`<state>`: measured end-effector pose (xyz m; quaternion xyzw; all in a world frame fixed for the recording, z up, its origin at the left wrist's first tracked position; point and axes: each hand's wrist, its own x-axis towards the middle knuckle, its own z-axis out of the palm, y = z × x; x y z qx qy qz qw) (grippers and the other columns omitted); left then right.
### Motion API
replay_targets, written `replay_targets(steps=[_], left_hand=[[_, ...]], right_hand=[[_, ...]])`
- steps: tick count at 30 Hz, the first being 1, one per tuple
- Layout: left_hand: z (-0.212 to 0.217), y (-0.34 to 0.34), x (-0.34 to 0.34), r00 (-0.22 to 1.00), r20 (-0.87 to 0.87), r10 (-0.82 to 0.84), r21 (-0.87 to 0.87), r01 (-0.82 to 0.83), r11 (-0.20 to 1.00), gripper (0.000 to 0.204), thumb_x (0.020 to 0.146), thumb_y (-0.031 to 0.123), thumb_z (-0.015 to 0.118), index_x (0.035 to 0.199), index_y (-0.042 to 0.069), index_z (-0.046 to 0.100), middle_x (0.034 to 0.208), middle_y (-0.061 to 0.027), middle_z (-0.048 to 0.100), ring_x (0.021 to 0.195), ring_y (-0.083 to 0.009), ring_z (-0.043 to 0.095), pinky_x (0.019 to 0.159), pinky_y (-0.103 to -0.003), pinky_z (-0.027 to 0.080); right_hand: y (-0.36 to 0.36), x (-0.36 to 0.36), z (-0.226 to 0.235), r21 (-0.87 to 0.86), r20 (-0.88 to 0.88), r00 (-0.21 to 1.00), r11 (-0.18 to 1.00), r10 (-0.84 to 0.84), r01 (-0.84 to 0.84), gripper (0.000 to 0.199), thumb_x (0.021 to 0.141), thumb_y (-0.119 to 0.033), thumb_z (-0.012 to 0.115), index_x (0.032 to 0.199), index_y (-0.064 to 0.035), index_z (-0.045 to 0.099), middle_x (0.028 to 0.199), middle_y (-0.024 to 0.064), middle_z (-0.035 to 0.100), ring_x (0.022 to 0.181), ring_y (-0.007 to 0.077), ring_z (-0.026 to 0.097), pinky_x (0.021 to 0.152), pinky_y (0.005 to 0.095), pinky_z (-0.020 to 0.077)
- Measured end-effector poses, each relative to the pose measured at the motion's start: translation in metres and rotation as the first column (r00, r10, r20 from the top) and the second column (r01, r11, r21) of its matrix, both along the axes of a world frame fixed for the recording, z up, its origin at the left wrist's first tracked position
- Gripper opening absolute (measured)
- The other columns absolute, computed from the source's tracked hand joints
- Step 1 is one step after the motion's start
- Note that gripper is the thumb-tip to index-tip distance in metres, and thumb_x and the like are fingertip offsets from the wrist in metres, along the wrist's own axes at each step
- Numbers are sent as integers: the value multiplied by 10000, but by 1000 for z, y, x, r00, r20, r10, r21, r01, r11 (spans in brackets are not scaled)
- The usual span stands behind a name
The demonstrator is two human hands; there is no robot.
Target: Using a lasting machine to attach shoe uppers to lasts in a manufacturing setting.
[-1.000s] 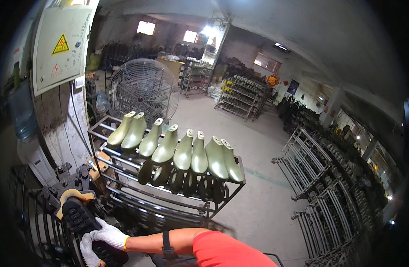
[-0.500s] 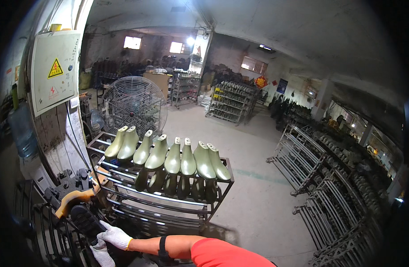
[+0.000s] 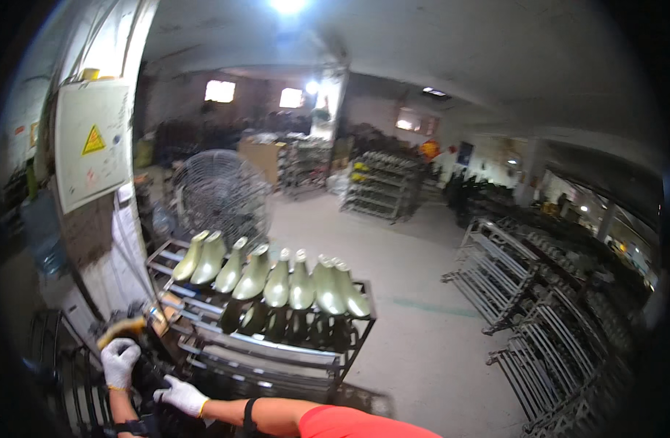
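White knitted gloves cover both hands at the lower left. My left hand (image 3: 120, 363) is closed, its fingers curled beside a yellow-orange curved machine part (image 3: 121, 331); what they grip is hidden. Between my hands lies a black shoe (image 3: 149, 375), blurred and dark against the machine. My right hand (image 3: 182, 396) reaches in from the right, its fingers closed at the shoe's near end. Just beyond, a metal rack (image 3: 360, 321) carries a row of shiny olive-green shoe lasts (image 3: 276, 281) on top, with dark shapes hanging below them.
A large caged fan (image 3: 222, 193) stands behind the rack. To the left, a pillar bears a grey electrical box (image 3: 93, 142) with a yellow warning triangle. Empty tube racks (image 3: 495, 274) line the right side, and a loaded rack (image 3: 381, 190) stands farther back on the concrete floor (image 3: 415, 328).
My left hand has moved up from below the shoe to beside the yellow-orange part. My right hand has shifted slightly down and left in the picture. The view has tilted upward a little.
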<state>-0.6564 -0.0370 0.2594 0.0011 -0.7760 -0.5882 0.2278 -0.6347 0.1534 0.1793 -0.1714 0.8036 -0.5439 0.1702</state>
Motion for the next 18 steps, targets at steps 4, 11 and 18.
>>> replay_targets(steps=[4,11,18], left_hand=[[26,42,46,973,-153,171,-106,-188,976,62,787,41,745,806,-5,708,802,-79,689,790,-190,664,787,-337,537],[43,76,-4,918,-303,257,-106,-301,948,124,751,75,846,800,29,742,822,-105,729,775,-255,708,745,-372,556],[9,45,57,835,-390,388,-228,-496,838,148,742,97,860,800,66,727,802,-87,703,718,-269,676,675,-371,540]], right_hand=[[13,8,18,-83,99,990,992,98,-90,482,868,-403,791,1154,-18,737,1049,217,752,971,322,722,893,408,557],[42,-38,-4,-179,8,1000,984,18,-16,796,804,-251,889,1473,-13,528,1278,189,720,1148,274,713,959,384,567],[4,2,15,88,183,960,969,211,-230,670,837,-251,833,1391,38,589,1268,187,717,1138,250,682,1002,363,524]])
